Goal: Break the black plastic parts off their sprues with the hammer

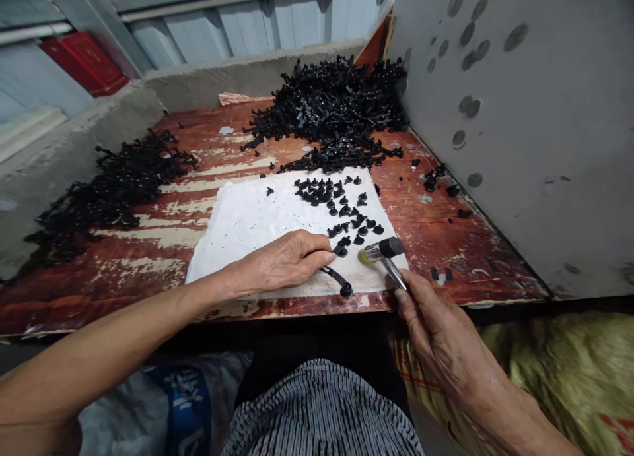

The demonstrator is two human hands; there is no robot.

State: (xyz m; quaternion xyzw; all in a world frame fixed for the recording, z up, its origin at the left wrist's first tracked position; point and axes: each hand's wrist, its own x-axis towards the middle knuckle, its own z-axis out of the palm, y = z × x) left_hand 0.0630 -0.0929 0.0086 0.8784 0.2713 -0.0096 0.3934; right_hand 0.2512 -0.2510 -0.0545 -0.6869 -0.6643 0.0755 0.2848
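One mallet [380,250] sits close to your pinching left hand [292,261].
Your left fingers grip a black strip [337,277] between four and five o'clock on the white cloth [247,212]; your right hand [440,327] is closed round the mallet's handle. An off-line swing could catch your left thumb, and a slack pinch could let the strip twist. Loose black studs [317,195] crowd your fingertips at one o'clock and could get knocked. Farther out, a big heap [337,106] lies at twelve, a second heap [119,185] at ten; the grey panel [520,146] at two may limit sideways room.
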